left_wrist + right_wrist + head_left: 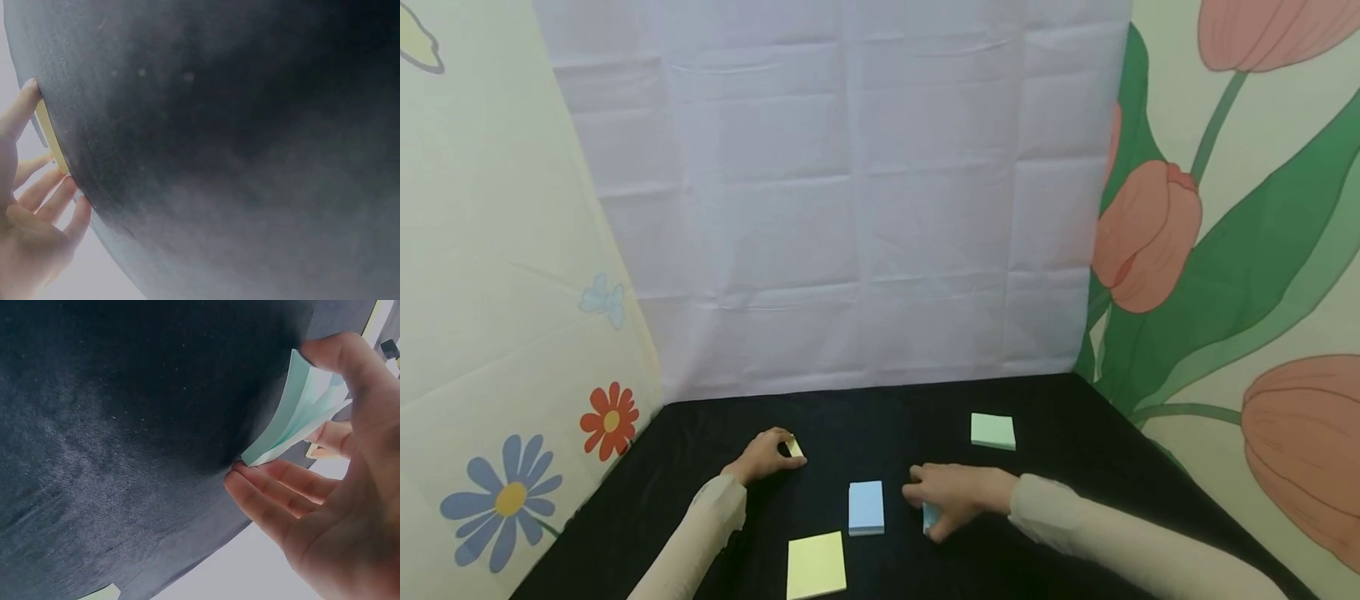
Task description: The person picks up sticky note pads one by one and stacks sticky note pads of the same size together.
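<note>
At the left of the black-covered table, my left hand (765,454) holds a small yellow sticky note pad (794,447) between thumb and fingertips. The left wrist view catches this yellow pad edge-on, low over the cloth. Nearer the middle right, my right hand (955,496) grips a light blue sticky note pad (930,517), mostly covered by the hand in the head view. From the right wrist, the blue pad (287,419) appears bowed between thumb and fingertips, its sheets spreading apart on one side.
Between the hands lies another light blue pad (866,504). A larger yellow pad (816,567) is at the near edge of the view, and a pale green pad (992,431) lies at the back right. Behind the black cloth (895,425) hangs a white curtain (850,208).
</note>
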A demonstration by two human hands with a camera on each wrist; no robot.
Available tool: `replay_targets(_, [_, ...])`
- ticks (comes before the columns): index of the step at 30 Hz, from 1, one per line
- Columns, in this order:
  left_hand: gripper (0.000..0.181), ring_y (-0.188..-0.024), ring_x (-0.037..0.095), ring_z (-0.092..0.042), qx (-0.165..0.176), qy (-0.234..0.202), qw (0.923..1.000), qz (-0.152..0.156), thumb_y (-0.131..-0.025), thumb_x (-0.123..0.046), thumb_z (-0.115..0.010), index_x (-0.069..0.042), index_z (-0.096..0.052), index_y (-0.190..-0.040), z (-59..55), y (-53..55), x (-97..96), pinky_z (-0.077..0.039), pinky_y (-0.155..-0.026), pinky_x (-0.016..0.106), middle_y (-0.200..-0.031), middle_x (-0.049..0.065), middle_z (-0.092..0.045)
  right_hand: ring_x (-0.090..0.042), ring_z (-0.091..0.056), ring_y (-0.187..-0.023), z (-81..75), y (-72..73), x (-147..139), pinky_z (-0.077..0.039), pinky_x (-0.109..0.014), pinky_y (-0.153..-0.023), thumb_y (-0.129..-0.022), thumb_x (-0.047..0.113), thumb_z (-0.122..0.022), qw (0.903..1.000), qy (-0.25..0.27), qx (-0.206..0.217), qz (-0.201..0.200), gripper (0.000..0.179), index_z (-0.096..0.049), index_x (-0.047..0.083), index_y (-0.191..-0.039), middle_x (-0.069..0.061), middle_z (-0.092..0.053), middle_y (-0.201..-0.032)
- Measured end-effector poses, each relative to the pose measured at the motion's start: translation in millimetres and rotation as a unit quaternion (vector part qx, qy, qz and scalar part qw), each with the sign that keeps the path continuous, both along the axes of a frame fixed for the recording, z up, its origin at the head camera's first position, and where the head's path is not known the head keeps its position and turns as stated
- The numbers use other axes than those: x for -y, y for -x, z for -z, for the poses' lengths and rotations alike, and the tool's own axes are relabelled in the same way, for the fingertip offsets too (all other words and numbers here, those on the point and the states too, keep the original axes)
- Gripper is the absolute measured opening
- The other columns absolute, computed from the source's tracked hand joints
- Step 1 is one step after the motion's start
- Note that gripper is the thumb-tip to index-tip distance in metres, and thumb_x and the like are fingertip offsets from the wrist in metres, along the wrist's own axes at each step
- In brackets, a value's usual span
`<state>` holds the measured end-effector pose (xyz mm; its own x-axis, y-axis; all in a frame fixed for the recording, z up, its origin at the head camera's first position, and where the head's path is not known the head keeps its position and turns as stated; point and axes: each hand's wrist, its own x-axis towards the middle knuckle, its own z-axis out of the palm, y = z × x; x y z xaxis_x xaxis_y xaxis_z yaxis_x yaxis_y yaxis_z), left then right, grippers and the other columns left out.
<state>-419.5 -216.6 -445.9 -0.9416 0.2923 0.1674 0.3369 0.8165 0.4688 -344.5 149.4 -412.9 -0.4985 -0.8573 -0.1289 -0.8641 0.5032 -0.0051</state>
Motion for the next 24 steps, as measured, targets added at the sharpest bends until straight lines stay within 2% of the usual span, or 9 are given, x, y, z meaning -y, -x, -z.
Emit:
replay_targets(1, [0.054,-0.119,0.042,-0.052,-0.001,-0.002,1.0,-0.001,-0.083,-0.027,-0.082,0.009,-0.065,-0.118,-0.9,0.2,0.0,-0.042,-0.1,0.055,-0.127,0.025,-0.058,-0.004,-0.044,-0.077,-6.9,-4.6,3.1,-0.044,-0.021,-0.062,-0.082,0.039,-0.076,0.9999,-0.001,0.005,0.012,0.031,-0.056,0.026,-0.101,0.008,-0.045,-0.095])
replay_targets(4, [0.054,-0.119,0.042,-0.053,-0.004,-0.004,1.0,-0.002,-0.083,-0.027,-0.082,0.009,-0.065,-0.119,-2.3,1.0,-0.1,-0.041,-0.101,0.055,-0.126,0.025,-0.058,-0.004,-0.043,-0.077,-9.3,-5.8,4.0,-0.043,-0.021,-0.062,-0.082,0.038,-0.076,0.9998,0.0,0.001,0.019,0.031,-0.056,0.026,-0.101,0.008,-0.045,-0.095])
replay_targets(10, [0.053,-0.118,0.042,-0.053,-0.003,-0.005,1.0,0.004,-0.082,-0.027,-0.082,0.009,-0.065,-0.117,0.3,-0.5,-2.5,-0.041,-0.101,0.055,-0.125,0.025,-0.059,-0.005,-0.043,-0.077,-2.8,-4.5,2.0,-0.043,-0.023,-0.061,-0.085,0.037,-0.073,0.9997,0.009,0.021,0.004,0.028,-0.055,0.024,-0.103,0.007,-0.044,-0.096])
replay_targets(13, [0.052,-0.117,0.041,-0.054,-0.001,-0.009,1.0,-0.002,-0.082,-0.026,-0.083,0.009,-0.065,-0.117,1.5,-2.0,-3.8,-0.041,-0.1,0.055,-0.124,0.024,-0.059,-0.005,-0.043,-0.078,-1.8,-6.0,3.1,-0.043,-0.022,-0.061,-0.084,0.036,-0.074,0.9996,0.009,0.024,0.013,0.028,-0.055,0.025,-0.102,0.008,-0.044,-0.096])
replay_targets(14, [0.052,-0.117,0.041,-0.053,0.0,-0.01,0.9999,-0.005,-0.082,-0.025,-0.083,0.009,-0.065,-0.117,1.9,-2.3,-3.9,-0.041,-0.101,0.055,-0.124,0.024,-0.059,-0.004,-0.043,-0.077,-7.1,-10.5,5.4,-0.043,-0.021,-0.062,-0.082,0.034,-0.076,0.9991,0.008,0.033,0.027,0.029,-0.055,0.026,-0.1,0.009,-0.044,-0.095])
replay_targets(24, [0.052,-0.118,0.042,-0.052,0.009,-0.009,0.9999,-0.011,-0.082,-0.023,-0.083,0.01,-0.064,-0.118,-3.3,-6.4,-7.3,-0.041,-0.101,0.055,-0.124,0.024,-0.059,-0.003,-0.041,-0.077,-6.4,-8.7,11.6,-0.04,-0.019,-0.062,-0.082,0.035,-0.076,0.9992,-0.004,0.021,0.032,0.03,-0.055,0.025,-0.101,0.01,-0.042,-0.095])
